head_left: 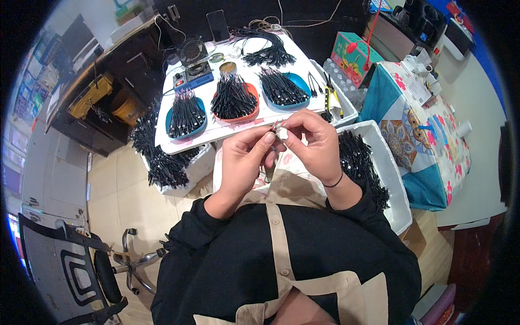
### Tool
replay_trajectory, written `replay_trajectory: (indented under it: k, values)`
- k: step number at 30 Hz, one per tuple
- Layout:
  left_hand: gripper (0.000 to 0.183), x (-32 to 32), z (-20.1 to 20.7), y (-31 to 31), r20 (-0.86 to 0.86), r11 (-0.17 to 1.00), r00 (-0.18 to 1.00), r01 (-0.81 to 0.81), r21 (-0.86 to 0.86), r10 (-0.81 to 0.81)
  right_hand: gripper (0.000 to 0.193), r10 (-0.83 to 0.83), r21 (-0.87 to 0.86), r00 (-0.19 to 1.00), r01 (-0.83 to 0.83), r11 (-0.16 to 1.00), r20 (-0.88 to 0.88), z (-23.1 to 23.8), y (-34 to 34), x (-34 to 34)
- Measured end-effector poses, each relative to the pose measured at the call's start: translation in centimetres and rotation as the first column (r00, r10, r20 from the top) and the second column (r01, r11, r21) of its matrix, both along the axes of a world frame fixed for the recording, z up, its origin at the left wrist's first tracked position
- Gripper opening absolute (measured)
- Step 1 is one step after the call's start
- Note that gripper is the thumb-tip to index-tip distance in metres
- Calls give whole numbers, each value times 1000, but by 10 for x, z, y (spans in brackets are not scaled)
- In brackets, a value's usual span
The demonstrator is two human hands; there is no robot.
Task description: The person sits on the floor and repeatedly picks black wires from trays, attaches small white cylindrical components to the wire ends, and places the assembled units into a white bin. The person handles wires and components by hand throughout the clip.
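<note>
Both my hands meet at chest height in front of the white table [227,130], fingertips pinched together. My left hand [242,160] is closed, thumb against fingers, on a small dark piece with thin ends, too small to name. My right hand [317,149] is closed at the same spot, a small white patch [282,133] showing at its thumb tip. Just beyond my hands, bundles of short black cables with plug ends fill a left blue tray [200,130], an orange tray [254,114] and a right blue tray [303,86].
A blue soldering station [197,80], a phone [218,25] and yellow-handled pliers [327,103] are on the table. White foam boxes of black cables stand below left [203,168] and right [398,179]. A swivel chair [81,271] is at lower left, a cloth-covered surface [444,141] at right.
</note>
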State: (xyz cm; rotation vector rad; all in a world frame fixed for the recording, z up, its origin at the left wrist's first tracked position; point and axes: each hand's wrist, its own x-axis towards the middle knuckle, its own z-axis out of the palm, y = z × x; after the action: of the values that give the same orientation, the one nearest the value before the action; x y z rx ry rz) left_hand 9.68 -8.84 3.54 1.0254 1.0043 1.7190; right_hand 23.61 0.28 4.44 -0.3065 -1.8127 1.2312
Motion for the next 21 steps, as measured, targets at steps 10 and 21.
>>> replay_trajectory:
  k: [10,21]
  values:
    - [19,2,-5,-1,91,998,994,56,-23,-54,11,75,-179,995,-86,980,-64,-4,1,0]
    - [16,3,-8,-6,308,989,941,145,2,-139,12,360,-579,744,-666,471,-563,-28,-5,-12]
